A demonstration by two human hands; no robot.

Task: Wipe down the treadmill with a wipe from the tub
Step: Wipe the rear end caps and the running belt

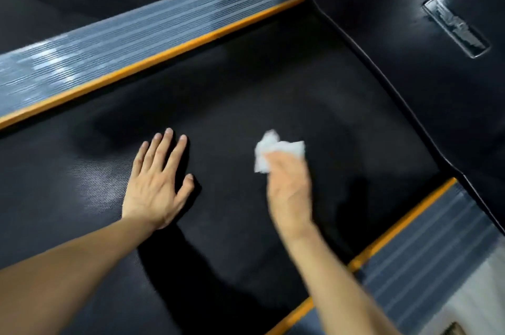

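Right hand bunches the soft, light wipe on the belt; at nine o'clock, left hand presses flat, fingers spread.

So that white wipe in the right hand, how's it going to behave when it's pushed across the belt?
The wipe is bunched into soft folds, so it probably stays floppy and crumples further. It looks thin and light. The belt is textured, so it may drag and roll up under the right hand.
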